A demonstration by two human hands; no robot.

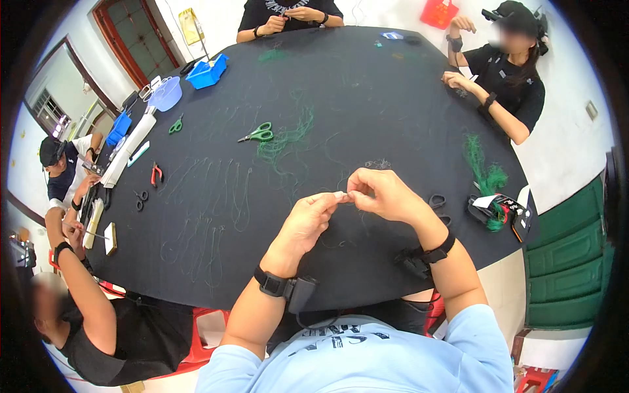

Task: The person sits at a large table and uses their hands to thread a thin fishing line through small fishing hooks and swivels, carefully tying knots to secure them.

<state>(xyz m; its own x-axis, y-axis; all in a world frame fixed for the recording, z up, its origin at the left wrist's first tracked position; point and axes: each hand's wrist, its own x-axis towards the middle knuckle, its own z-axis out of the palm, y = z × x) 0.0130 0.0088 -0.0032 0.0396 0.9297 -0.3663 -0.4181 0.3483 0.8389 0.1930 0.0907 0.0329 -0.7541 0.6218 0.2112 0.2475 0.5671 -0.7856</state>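
Note:
My left hand (307, 221) and my right hand (388, 194) meet fingertip to fingertip above the black-covered table (290, 265). Each pinches at a fine strand, which is barely visible; any small piece on it is hidden by the fingers. Just beyond my right hand lies a small heap of thin metal pieces (377, 163), perhaps fish hooks. A loose tangle of green thread (280, 147) spreads ahead of my left hand, with green-handled scissors (258, 133) at its edge. To the left, several thin looped lines (204, 245) are laid out in rows.
At left are red-handled pliers (156, 174), black scissors (141, 200), and a whetstone-like block (111, 239). A blue tray (207, 72) and a bluish tub (166, 93) stand farther back. Green thread (484, 172) and a black case (503, 211) are at right. Several people sit around the table.

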